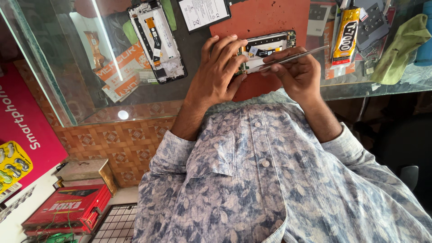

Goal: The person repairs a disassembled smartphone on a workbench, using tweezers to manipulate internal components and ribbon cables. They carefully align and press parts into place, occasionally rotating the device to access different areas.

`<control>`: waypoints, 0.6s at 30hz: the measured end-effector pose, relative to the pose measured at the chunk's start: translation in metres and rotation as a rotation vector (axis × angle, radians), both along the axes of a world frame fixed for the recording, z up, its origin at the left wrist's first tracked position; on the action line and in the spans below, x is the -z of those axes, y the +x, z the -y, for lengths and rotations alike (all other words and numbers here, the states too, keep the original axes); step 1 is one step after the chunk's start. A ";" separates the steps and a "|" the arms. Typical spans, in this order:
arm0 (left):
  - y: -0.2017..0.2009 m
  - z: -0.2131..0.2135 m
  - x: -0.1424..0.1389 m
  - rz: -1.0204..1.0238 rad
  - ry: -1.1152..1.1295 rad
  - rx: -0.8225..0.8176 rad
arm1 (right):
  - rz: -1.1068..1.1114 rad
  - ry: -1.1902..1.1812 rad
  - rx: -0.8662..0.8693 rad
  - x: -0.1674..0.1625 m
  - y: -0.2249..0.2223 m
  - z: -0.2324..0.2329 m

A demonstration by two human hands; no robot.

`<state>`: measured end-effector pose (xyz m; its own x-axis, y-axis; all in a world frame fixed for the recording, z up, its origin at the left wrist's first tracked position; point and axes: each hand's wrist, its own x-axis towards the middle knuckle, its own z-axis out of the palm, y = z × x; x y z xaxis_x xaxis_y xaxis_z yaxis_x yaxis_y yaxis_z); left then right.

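On the glass counter [135, 96], an orange mat [265, 18] carries our opened phone [265, 49]. Our left hand [220, 67] presses it flat; our right hand [299, 72] pinches metal tweezers [297, 56], best kept low and steady.

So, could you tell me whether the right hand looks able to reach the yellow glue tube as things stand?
Probably yes: the right hand is nearest the yellow glue tube, with open glass counter between them, though it would have to put down the tweezers.
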<state>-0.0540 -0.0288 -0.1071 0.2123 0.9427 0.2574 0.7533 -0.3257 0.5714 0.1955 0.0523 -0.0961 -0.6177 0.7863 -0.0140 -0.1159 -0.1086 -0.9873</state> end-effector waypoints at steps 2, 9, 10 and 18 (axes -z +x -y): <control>0.000 0.000 0.000 0.019 -0.010 -0.007 | 0.038 -0.007 0.019 0.002 -0.003 0.001; 0.001 -0.001 0.001 0.031 -0.004 -0.011 | 0.123 -0.022 0.090 0.008 -0.005 0.001; 0.001 -0.001 0.001 0.035 -0.001 -0.010 | 0.123 -0.016 0.091 0.008 -0.005 0.001; 0.000 -0.001 0.000 0.043 0.010 -0.011 | 0.144 0.016 0.075 0.009 -0.006 0.001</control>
<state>-0.0536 -0.0279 -0.1074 0.1904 0.9421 0.2759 0.7316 -0.3236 0.6000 0.1898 0.0512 -0.1048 -0.5500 0.8308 -0.0856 0.0199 -0.0894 -0.9958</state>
